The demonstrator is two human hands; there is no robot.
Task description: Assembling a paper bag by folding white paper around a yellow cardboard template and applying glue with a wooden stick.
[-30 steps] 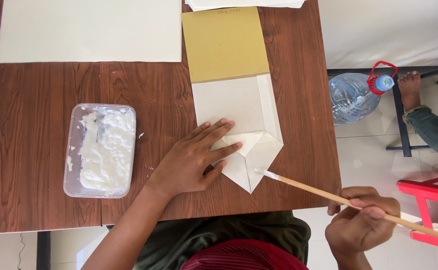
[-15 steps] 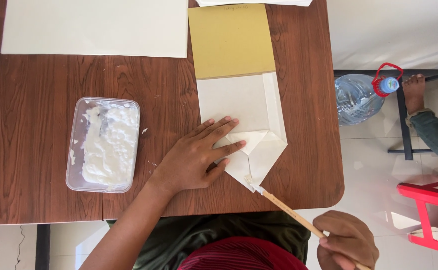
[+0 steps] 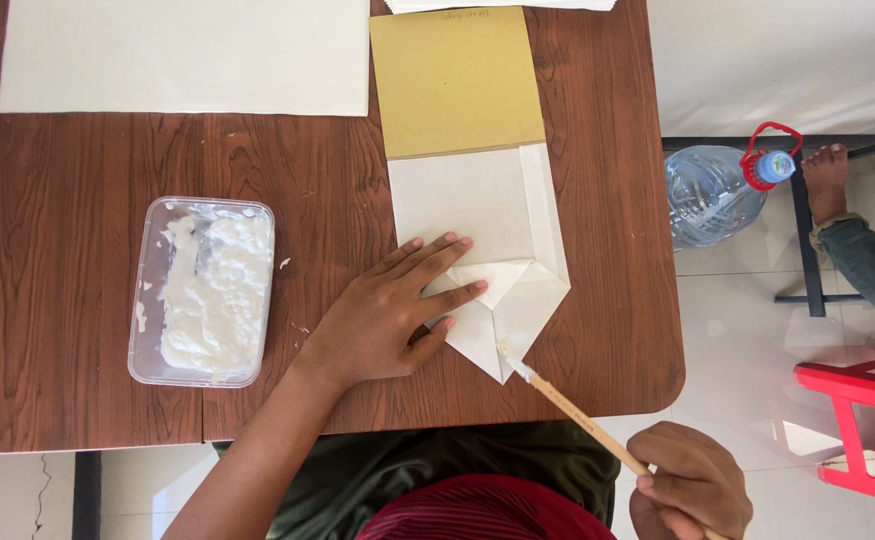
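Left hand (image 3: 382, 325) lies open and flat on the folded white paper (image 3: 487, 250), while the right hand (image 3: 687, 485), closed around a brush (image 3: 577, 415), angles its tip onto the paper's lower corner flap.

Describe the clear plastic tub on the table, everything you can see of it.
The plastic tub is a shallow, clear rectangular container with rounded corners and no lid. It lies flat on the brown wooden table, left of the left hand, which does not touch it. Thick white paste covers much of its bottom and smears its walls. A few white specks lie on the table beside it. Nothing touches it but the table.
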